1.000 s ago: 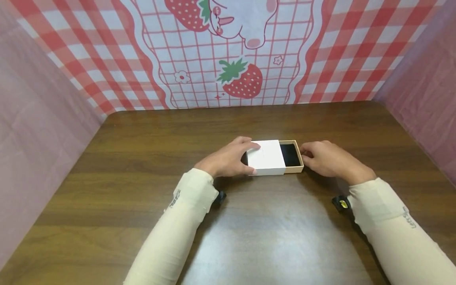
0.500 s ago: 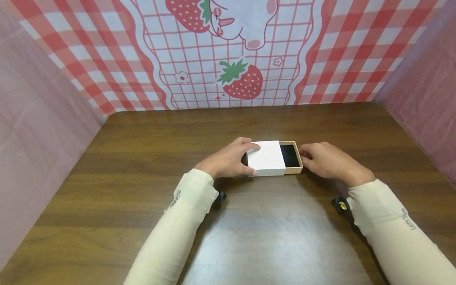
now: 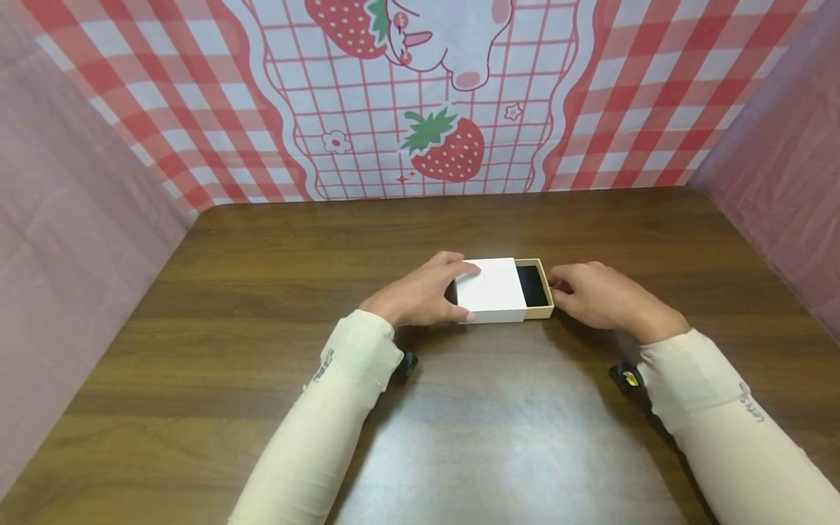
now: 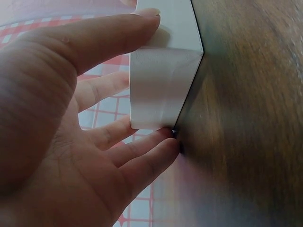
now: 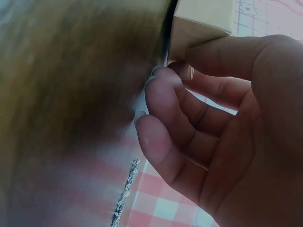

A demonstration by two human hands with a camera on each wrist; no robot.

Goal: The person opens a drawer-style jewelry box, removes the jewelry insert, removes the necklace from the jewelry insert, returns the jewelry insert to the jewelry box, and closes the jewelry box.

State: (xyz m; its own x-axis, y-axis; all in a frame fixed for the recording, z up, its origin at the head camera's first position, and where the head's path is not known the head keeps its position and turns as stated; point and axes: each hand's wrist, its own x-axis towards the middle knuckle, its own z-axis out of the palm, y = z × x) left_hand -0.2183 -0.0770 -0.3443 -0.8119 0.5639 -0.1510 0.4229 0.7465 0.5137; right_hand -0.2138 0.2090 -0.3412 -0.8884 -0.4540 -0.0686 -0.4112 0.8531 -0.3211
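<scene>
A small white drawer box lies flat on the table, its white sleeve (image 3: 488, 290) partly covering a tan inner tray (image 3: 539, 312) with a black lining (image 3: 533, 285). From the left, my left hand (image 3: 423, 292) grips the sleeve, thumb along the near side and index finger on top. The left wrist view shows the other fingers (image 4: 147, 163) spread past the sleeve's end. At the tray's right end is my right hand (image 3: 593, 295), fingers curled. Close up, the right thumb (image 5: 222, 54) lies against the tray's end wall, and the index fingertip is partly hidden.
The brown wooden table (image 3: 262, 277) carries the box near its middle. Behind it hangs a red-and-white checked cloth (image 3: 367, 160) with strawberries. Pink cloth (image 3: 85, 240) closes in both sides. A dark wrist camera (image 3: 625, 377) sits under the right cuff.
The tray has slid slightly left into the sleeve, so less black lining shows. My right hand has moved left with it, while my left hand stays put on the sleeve.
</scene>
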